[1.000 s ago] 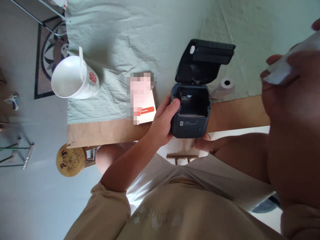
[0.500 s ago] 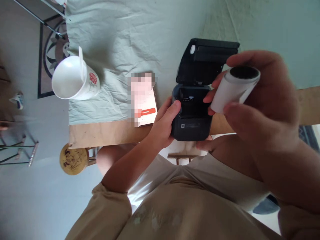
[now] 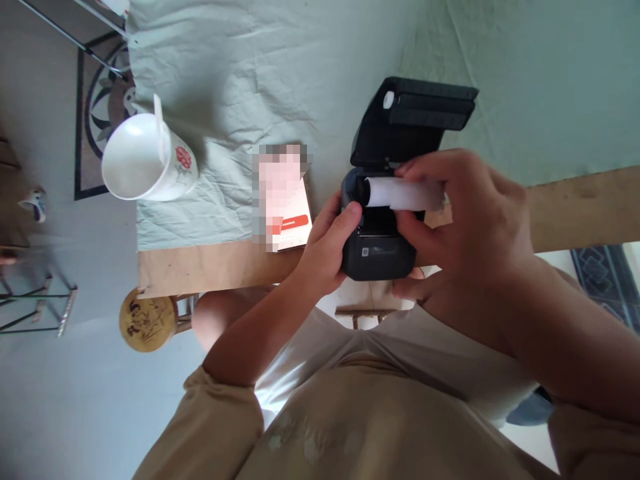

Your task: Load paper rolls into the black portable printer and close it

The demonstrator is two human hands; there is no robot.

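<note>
A small black label printer [image 3: 379, 257] is held over the table's front edge, its lid [image 3: 413, 123] swung up. My left hand [image 3: 327, 247] grips the printer's left side, thumb on the rim of the opening. Between the thumb and fingers of my right hand [image 3: 465, 207] is a white paper roll [image 3: 405, 193], lying sideways across the printer's open compartment. The roll's left end is at the compartment's left wall; whether it is seated cannot be told. My fingers cover part of its right side.
A lit phone [image 3: 295, 233], partly blurred out, lies left of the printer on the pale green tablecloth [image 3: 225, 60]. Farther left stands a white bucket [image 3: 183, 177] with a red flower and an upright handle. A round wooden stool [image 3: 147, 320] is below the table's wooden edge [image 3: 210, 267].
My right hand has moved left and slightly down, bringing the paper roll from beside the printer into its opening. The roll has turned from tilted to sideways. My left hand stays put.
</note>
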